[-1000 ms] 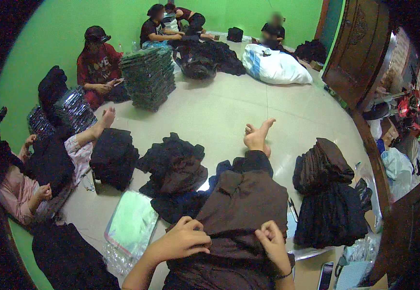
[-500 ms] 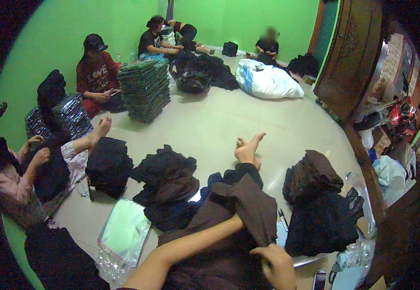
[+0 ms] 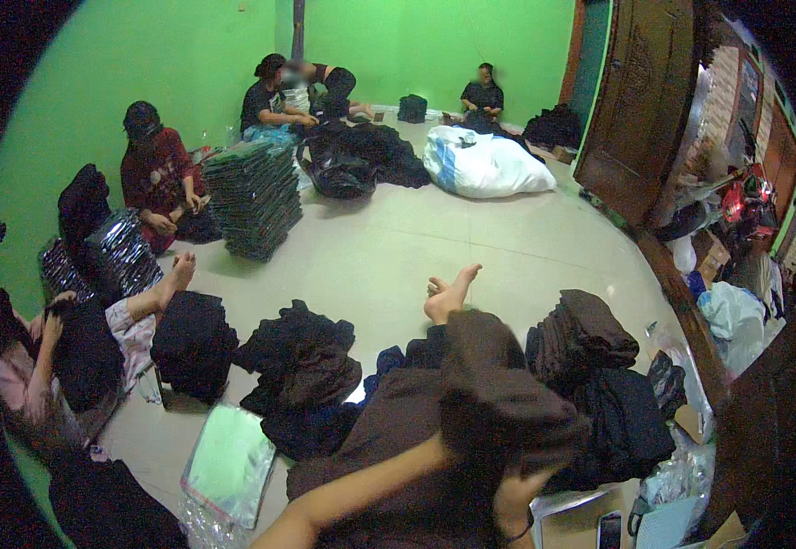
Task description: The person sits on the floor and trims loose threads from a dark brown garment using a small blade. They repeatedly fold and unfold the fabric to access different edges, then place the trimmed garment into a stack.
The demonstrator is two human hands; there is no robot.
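A dark brown cloth garment [image 3: 389,421] lies across my lap, with one part lifted into a blurred fold. My left forearm [image 3: 361,485] reaches over it, and the left hand disappears inside the raised cloth, its fingers hidden. Below the fold's right side, my right hand [image 3: 515,494] grips the cloth, most of its fingers covered. Folded brown garments [image 3: 581,334] sit on a black folded pile [image 3: 622,416] to the right. Rumpled dark garments [image 3: 302,361] are heaped left of my lap.
Clear plastic bags [image 3: 228,462] lie at left, near a seated co-worker [image 3: 36,366]. A phone [image 3: 609,529] is at lower right. Beyond stand a tall stack of packed garments [image 3: 251,201] and a white sack [image 3: 485,165]; other people sit along the green wall.
The brown cloth has been raised and swung right, over where a pen and pad showed. My right hand has moved under its fold. The view has shifted slightly; a co-worker's phone no longer shows.
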